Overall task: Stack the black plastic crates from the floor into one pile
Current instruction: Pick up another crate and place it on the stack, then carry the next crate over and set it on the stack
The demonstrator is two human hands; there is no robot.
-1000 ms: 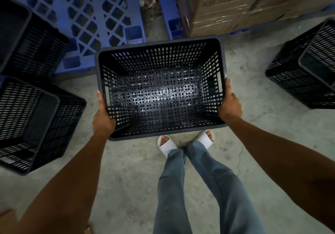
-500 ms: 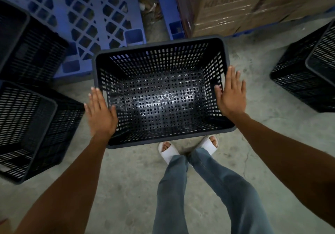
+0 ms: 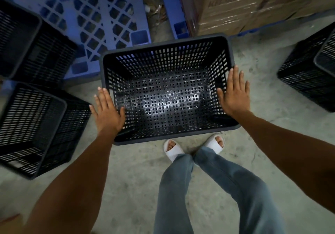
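Observation:
A black perforated plastic crate [image 3: 168, 52] stands upright and empty right in front of my feet. My left hand [image 3: 107, 114] lies flat over its left rim, fingers spread, holding nothing. Flat and open too, my right hand [image 3: 234, 95] hovers at the right rim. Two more black crates sit at the left, one near [image 3: 36, 130] and one farther back [image 3: 30, 43]. Another black crate [image 3: 308, 74] is at the right edge, partly cut off.
A blue plastic pallet [image 3: 94, 16] lies behind the crates on the left. Wrapped cardboard boxes [image 3: 244, 5] on a second blue pallet stand at the back right. My legs and white sandals [image 3: 174, 150] are just below the middle crate on bare concrete floor.
Both hands let go of the middle crate's side rims and opened flat. The crate now rests a little lower and nearer to my feet.

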